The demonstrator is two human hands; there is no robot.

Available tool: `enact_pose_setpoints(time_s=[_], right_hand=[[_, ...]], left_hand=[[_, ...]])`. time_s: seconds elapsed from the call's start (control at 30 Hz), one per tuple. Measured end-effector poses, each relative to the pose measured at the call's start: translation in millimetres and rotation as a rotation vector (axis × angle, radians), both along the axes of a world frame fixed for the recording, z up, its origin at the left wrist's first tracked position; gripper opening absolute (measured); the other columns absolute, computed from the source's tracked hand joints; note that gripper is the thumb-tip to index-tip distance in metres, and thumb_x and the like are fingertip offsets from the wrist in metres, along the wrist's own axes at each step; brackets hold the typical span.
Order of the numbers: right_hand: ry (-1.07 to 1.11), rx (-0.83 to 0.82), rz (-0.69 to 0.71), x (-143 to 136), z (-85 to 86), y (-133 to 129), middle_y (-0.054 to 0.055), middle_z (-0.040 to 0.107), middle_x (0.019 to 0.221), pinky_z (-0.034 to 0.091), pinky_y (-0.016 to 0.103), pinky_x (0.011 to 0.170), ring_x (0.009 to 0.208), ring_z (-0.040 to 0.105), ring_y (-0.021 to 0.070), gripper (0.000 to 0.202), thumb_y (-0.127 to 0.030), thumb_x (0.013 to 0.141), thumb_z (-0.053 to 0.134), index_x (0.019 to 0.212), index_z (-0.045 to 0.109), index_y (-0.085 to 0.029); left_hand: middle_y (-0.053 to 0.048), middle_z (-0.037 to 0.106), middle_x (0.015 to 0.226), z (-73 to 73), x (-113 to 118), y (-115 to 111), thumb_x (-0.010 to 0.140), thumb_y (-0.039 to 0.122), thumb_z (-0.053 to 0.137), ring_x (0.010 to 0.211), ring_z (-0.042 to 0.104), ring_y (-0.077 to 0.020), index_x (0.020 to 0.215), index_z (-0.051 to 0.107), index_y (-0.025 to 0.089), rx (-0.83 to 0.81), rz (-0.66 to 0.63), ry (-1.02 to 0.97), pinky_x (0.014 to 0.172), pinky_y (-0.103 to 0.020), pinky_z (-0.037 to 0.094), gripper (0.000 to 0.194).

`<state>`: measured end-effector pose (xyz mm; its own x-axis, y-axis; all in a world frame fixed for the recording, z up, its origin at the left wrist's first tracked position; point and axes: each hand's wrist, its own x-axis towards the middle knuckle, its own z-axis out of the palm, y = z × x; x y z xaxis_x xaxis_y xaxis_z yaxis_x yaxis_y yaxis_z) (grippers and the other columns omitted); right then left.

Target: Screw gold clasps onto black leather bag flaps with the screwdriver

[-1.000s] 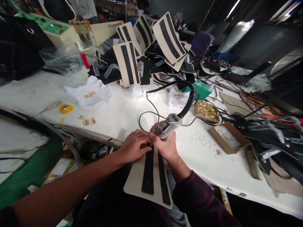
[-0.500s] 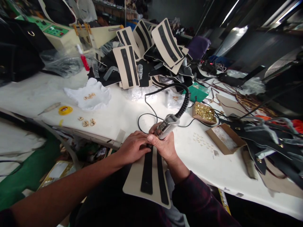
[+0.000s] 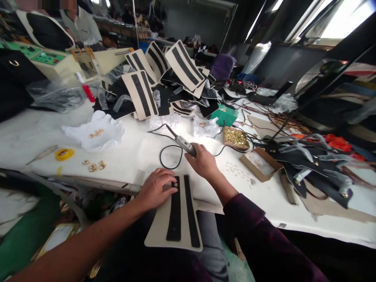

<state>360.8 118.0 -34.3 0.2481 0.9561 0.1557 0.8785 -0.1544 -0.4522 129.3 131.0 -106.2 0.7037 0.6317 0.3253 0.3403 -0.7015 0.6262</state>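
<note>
A beige panel with two black strips point(image 3: 184, 219) reaches from the white table's front edge down over my lap. My left hand point(image 3: 155, 188) lies on its upper left part, thumb and fingers closed round the edge. Just above the table, beyond the panel's top, my right hand point(image 3: 202, 159) grips a grey metal handheld tool point(image 3: 185, 145) with a black cord, its cord end pointing up and left. The tool is apart from the panel.
More striped beige panels point(image 3: 141, 94) are piled at the back. Gold rings point(image 3: 93, 167) and a yellow tape roll point(image 3: 64, 154) lie left. Right stand a box of gold pieces point(image 3: 235, 138) and an open cardboard box point(image 3: 261, 163). A person point(image 3: 84, 25) is at the back left.
My right hand has lifted the tool off the panel and moved it forward, tilting it over. My left hand stays on the panel. The view has shifted right.
</note>
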Motion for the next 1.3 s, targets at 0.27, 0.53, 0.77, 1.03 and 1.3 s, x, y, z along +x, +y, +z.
enact_pose_setpoints(time_s=[0.27,0.53,0.77,1.03,1.3], right_hand=[[-0.023,0.050,-0.102,18.3,-30.8,-32.7,0.014,0.065,0.135,0.042,0.049,0.111,0.128,0.056,0.0339,0.058,-0.033,0.085,0.080,0.140,0.064,-0.022],[1.195,0.189,-0.272,-51.9,-29.6,-206.4,0.013,0.072,0.129,0.050,0.051,0.108,0.122,0.067,0.0330,0.062,-0.067,0.097,0.059,0.139,0.064,-0.022],[1.388,0.257,-0.088,-95.9,-14.8,-234.4,0.012,0.055,0.157,0.039,0.050,0.122,0.148,0.048,0.0356,0.092,-0.068,0.076,0.083,0.153,0.053,-0.026],[1.226,0.214,-0.241,-79.9,-7.5,-231.7,0.010,0.068,0.141,0.052,0.045,0.107,0.127,0.065,0.0304,0.060,-0.034,0.090,0.069,0.147,0.058,-0.023],[1.068,-0.300,0.213,-2.3,43.8,-178.3,0.002,0.077,0.092,0.054,0.028,0.070,0.075,0.068,0.0176,0.050,-0.019,0.082,0.066,0.132,0.071,-0.020]], left_hand=[[-0.006,0.070,0.115,-3.4,2.3,0.0,0.083,0.024,0.081,0.113,0.062,-0.0291,0.104,0.072,0.025,0.054,0.047,0.014,0.099,-0.046,0.052,0.023],[-0.006,0.068,0.102,-9.7,1.8,-1.1,0.081,0.037,0.084,0.103,0.062,-0.0294,0.102,0.066,0.023,0.110,0.115,0.012,0.091,-0.042,0.053,0.031],[-0.003,0.059,0.090,-6.6,-1.6,-10.1,0.078,0.047,0.082,0.091,0.062,-0.0284,0.129,0.059,0.018,0.150,0.235,0.011,0.087,-0.042,0.054,0.063],[0.001,0.055,0.079,4.3,-26.7,-33.2,0.085,0.061,0.071,0.092,0.064,-0.0302,0.129,0.057,0.021,0.163,0.322,0.061,0.096,-0.048,0.052,0.061],[-0.012,0.050,0.157,67.1,-40.2,-54.3,0.085,0.059,0.073,0.134,0.058,-0.0373,0.156,0.043,0.033,-0.162,0.273,-0.019,0.112,-0.057,0.048,0.081]])
